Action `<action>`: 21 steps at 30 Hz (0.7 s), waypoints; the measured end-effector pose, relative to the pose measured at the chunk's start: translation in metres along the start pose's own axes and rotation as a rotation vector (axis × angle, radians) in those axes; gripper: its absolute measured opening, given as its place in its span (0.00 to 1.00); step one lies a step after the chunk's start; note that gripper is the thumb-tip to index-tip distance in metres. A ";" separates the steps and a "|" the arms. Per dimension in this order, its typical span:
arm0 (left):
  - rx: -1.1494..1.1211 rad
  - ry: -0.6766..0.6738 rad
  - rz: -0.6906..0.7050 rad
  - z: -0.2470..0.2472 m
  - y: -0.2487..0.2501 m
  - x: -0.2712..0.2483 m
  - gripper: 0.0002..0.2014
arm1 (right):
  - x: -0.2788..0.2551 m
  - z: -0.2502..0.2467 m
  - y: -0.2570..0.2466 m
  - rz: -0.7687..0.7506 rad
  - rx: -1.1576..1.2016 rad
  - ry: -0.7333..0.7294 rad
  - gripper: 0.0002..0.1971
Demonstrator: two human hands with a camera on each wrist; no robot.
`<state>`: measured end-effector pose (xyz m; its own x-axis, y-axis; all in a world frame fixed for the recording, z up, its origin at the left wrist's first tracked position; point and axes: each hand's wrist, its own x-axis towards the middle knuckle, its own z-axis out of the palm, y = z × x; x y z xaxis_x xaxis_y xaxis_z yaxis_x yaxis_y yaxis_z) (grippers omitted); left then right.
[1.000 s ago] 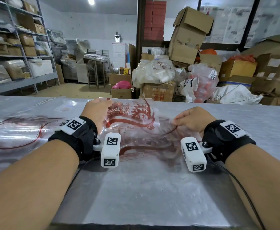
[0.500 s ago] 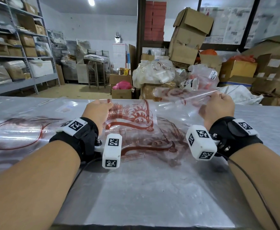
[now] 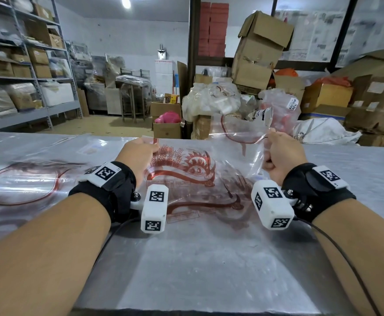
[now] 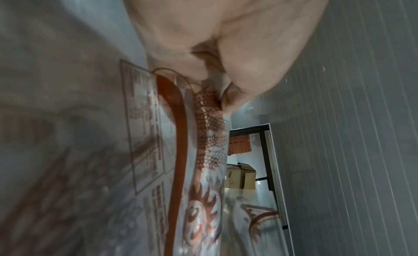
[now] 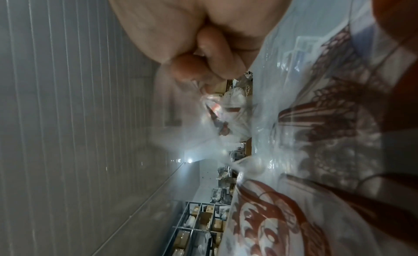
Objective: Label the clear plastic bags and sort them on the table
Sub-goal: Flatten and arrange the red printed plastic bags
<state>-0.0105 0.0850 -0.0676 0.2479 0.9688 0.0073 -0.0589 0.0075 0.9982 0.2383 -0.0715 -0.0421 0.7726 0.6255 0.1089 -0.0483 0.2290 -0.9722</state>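
A clear plastic bag printed with a red dragon lies mid-table on the steel table. My left hand pinches its far left edge; the left wrist view shows thumb and finger closed on the printed film. My right hand is fisted around the right side of the clear film and holds it lifted off the table, so that it stands up behind the hand. In the right wrist view the curled fingers bunch crinkled film.
More flat printed clear bags lie on the table's left part. Beyond the far edge stand cardboard boxes, filled plastic sacks and metal shelving. The table's near edge runs along the bottom.
My right hand went from resting low on the bag to lifting its right side up and rightward, raising the film off the table. The left hand kept its hold in place.
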 end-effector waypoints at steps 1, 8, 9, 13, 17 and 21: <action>0.006 0.011 0.000 -0.001 -0.001 0.002 0.13 | -0.001 0.000 -0.003 -0.005 0.030 0.016 0.10; -0.011 0.015 -0.004 -0.001 -0.001 -0.002 0.02 | -0.005 -0.006 -0.013 0.058 0.299 0.006 0.06; -0.016 0.013 -0.004 -0.001 -0.001 -0.002 0.02 | -0.005 -0.006 -0.012 0.052 0.272 -0.014 0.06; -0.029 -0.051 -0.004 0.000 0.001 -0.007 0.07 | -0.007 0.000 -0.004 -0.008 -0.049 -0.095 0.08; -0.121 -0.149 -0.017 0.006 0.010 -0.024 0.03 | -0.011 0.005 0.005 -0.087 -0.361 -0.240 0.10; -0.092 -0.194 -0.016 0.010 0.016 -0.037 0.19 | -0.015 0.008 0.009 -0.045 -0.425 -0.436 0.09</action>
<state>-0.0116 0.0464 -0.0509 0.4307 0.9024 0.0118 -0.1393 0.0536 0.9888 0.2213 -0.0729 -0.0507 0.4337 0.8902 0.1394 0.3048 0.0007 -0.9524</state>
